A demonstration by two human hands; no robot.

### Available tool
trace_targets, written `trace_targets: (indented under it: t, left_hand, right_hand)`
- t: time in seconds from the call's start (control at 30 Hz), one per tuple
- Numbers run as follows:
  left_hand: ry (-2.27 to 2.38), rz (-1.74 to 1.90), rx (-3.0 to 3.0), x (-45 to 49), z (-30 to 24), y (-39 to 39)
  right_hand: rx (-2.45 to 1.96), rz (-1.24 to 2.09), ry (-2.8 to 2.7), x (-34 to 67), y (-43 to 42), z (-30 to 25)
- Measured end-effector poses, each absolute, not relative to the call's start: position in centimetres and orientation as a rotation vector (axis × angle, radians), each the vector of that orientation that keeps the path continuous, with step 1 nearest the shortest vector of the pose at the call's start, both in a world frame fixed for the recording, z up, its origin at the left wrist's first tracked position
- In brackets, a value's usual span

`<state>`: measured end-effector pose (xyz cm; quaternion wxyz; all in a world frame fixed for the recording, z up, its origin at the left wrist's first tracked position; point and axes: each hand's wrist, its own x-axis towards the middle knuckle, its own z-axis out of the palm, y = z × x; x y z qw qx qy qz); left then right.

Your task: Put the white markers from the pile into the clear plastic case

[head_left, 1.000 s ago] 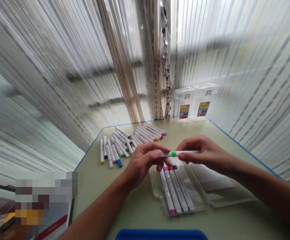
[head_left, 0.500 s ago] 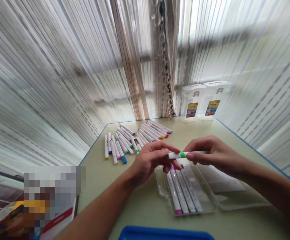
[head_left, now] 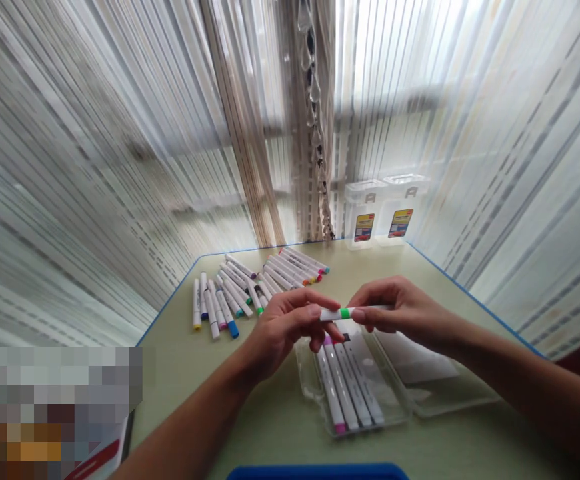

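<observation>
Head view: green-banded marker (head_left: 331,315) held roughly level above the far end of the clear case (head_left: 395,405). Left hand (head_left: 281,327) has its end between thumb and fingers; right hand (head_left: 395,305) pinches the other end, thumb and fingertips closed on it. Within the case, four white markers (head_left: 351,387) lie side by side. Loose markers (head_left: 227,301) spread beyond the case and to its left. Two labelled boxes (head_left: 383,207) stand upright, well beyond the case. Blue object (head_left: 317,473), partly visible, nearer than the case.
</observation>
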<state>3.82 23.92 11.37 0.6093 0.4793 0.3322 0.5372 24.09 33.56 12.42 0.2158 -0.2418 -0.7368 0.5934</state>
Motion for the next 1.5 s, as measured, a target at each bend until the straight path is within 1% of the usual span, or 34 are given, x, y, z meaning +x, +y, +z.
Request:
trace_targets:
  t: [0.37, 0.73, 1.0, 1.23, 1.5]
  left_hand:
    - [0.827, 1.256, 1.165, 3.97, 11.64, 23.58]
    - [0.694, 1.147, 1.025, 4.05, 11.68, 23.82]
    - [0.627, 1.140, 1.077, 3.89, 11.61, 23.57]
    - [0.722, 1.225, 1.077, 4.34, 12.01, 23.30]
    - [0.830, 1.297, 1.011, 4.20, 11.67, 23.78]
  right_hand:
    - [-0.646, 1.698, -1.970, 24.17, 33.89, 12.01]
    - [-0.515, 1.723, -2.060, 24.43, 33.89, 12.02]
    - [-0.519, 1.792, -2.000, 24.36, 33.87, 12.28]
    - [-0.492, 1.943, -1.880, 24.30, 34.14, 11.64]
    - [-0.479, 1.874, -1.880, 24.20, 34.23, 11.64]
